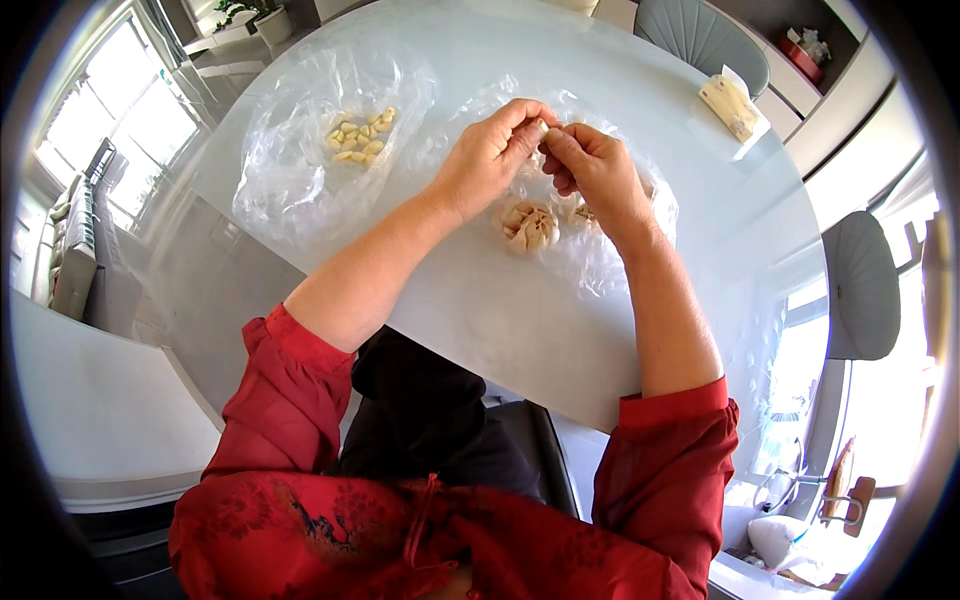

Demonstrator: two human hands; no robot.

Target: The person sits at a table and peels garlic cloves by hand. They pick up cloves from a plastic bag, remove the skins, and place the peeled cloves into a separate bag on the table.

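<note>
Both of my hands meet over the table, pinching a small pale garlic clove [544, 127] between them. My left hand [492, 150] is closed, with thumb and forefinger at the clove. From the other side my right hand [597, 172] grips it with closed fingers. Below them, a garlic bulb [529, 227] with loosened cloves lies at the edge of a clear plastic bag [592, 262]. More garlic lies partly hidden under my right hand. To the left, several peeled garlic cloves [360, 137] rest in a pile on another clear plastic bag [285, 190].
The pale glass-topped table [480, 330] has a rounded far edge. A tissue pack [732, 107] lies at its far right. Grey chairs stand beyond the far edge [703, 40] and at the right [860, 285]. A potted plant [272, 24] is at the far left.
</note>
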